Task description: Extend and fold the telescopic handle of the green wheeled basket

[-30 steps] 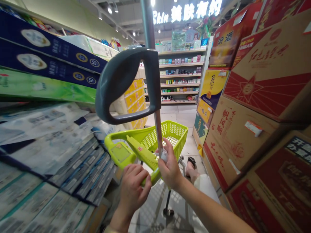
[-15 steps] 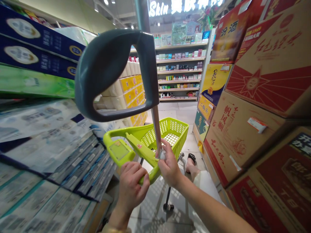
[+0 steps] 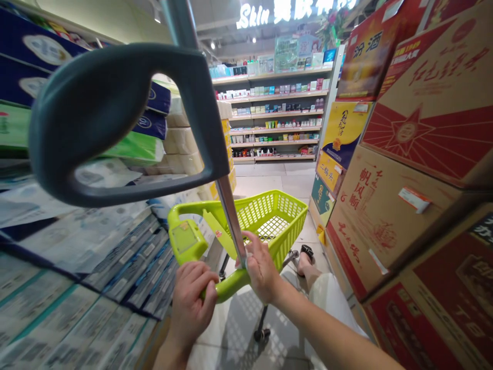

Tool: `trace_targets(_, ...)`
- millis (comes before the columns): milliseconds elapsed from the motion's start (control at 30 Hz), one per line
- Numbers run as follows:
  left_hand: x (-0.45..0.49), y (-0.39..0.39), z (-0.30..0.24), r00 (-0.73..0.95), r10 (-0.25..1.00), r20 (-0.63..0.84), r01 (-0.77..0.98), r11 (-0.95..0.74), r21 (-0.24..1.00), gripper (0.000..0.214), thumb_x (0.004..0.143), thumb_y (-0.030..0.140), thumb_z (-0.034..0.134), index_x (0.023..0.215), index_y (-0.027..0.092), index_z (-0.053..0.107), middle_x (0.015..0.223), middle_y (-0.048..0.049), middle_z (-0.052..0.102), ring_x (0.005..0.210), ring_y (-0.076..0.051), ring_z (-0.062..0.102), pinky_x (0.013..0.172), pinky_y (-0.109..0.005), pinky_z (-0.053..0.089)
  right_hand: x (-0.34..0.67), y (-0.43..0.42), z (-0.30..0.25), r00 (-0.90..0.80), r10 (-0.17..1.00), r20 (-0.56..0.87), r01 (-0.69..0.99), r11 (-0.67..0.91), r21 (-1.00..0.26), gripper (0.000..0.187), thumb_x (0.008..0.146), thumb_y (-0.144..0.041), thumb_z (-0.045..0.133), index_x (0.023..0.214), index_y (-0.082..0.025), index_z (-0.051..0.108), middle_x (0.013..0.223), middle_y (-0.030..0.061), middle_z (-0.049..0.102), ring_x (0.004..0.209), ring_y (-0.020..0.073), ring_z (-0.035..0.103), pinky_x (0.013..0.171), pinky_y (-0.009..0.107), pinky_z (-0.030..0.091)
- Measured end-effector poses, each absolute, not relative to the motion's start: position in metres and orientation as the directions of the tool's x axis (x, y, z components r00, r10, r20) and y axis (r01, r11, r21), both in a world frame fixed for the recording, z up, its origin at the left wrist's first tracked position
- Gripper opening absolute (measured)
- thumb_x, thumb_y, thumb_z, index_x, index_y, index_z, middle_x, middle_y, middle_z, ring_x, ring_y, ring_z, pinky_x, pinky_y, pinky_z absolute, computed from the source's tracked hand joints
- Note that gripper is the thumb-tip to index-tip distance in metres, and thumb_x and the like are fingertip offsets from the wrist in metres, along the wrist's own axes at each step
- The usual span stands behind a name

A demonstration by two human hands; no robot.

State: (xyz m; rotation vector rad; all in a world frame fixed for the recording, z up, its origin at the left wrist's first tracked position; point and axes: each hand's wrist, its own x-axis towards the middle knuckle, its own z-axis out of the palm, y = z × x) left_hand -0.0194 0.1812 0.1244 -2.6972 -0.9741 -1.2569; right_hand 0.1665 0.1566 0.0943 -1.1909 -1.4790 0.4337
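A lime-green shopping basket on wheels stands low in the aisle ahead of me. Its metal pull rod rises toward the camera and ends in a big grey handle close to the lens. My left hand is closed around the near green rim of the basket. My right hand is wrapped round the base of the rod where it meets the basket. The basket looks empty inside.
Stacked packs of tissue and paper rolls fill the left side. Red and brown cartons are piled high on the right. My sandalled foot rests on the tiled floor. Shelves of small products close the aisle's far end.
The grey handle has swung left and nearer to the camera, and the rod now leans left. Both hands have kept their grips; the basket has shifted slightly to the right.
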Motion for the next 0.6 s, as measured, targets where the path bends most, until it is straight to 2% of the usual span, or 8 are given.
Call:
trace_targets(167, -0.024, 0.173, 0.121, 0.362, 0.521, 0.773, 0.615, -0.757, 0.222, 0.019, 0.086, 0.015, 0.045, 0.087, 0.021, 0.063, 0.085, -0.0035, 0.064, 0.085, -0.019, 0.058, 0.082, -0.035, 0.043, 0.160, 0.165, 0.092, 0.101, 0.877, 0.470, 0.457, 0.379, -0.805, 0.061, 0.073, -0.013, 0.043, 0.134, -0.016, 0.040, 0.092, 0.0049, 0.063, 0.093, 0.0236, 0.056, 0.095, 0.046, 0.038)
trace_targets(333, -0.012, 0.163, 0.122, 0.401, 0.576, 0.712, 0.702, -0.693, 0.165, 0.029, 0.086, 0.019, 0.047, 0.112, 0.022, 0.059, 0.102, -0.0050, 0.067, 0.090, -0.020, 0.062, 0.078, -0.033, 0.045, 0.143, 0.173, 0.102, 0.044, 0.890, 0.454, 0.177, 0.441, -0.880, 0.064, 0.071, -0.010, 0.042, 0.134, -0.020, 0.035, 0.097, 0.0027, 0.058, 0.089, 0.0183, 0.055, 0.086, 0.036, 0.045)
trace_targets(467, -0.009, 0.161, 0.128, 0.437, 0.656, 0.616, 0.778, -0.619, 0.107, 0.030, 0.084, 0.028, 0.051, 0.113, 0.023, 0.059, 0.096, -0.0034, 0.070, 0.083, -0.021, 0.065, 0.072, -0.033, 0.044, 0.135, 0.179, 0.097, 0.003, 0.883, 0.469, 0.069, 0.468, -0.881, 0.062, 0.073, -0.013, 0.041, 0.134, -0.021, 0.030, 0.093, 0.0011, 0.055, 0.085, 0.0179, 0.055, 0.084, 0.037, 0.046)
trace_targets(600, -0.003, 0.159, 0.136, 0.422, 0.727, 0.542, 0.814, -0.567, 0.127, 0.031, 0.080, 0.039, 0.059, 0.107, 0.024, 0.060, 0.101, -0.0035, 0.070, 0.089, -0.023, 0.066, 0.075, -0.034, 0.045, 0.136, 0.178, 0.091, -0.017, 0.899, 0.438, -0.045, 0.437, -0.899, 0.063, 0.079, -0.024, 0.042, 0.139, -0.026, 0.021, 0.108, 0.0038, 0.052, 0.086, 0.0170, 0.055, 0.080, 0.035, 0.048)
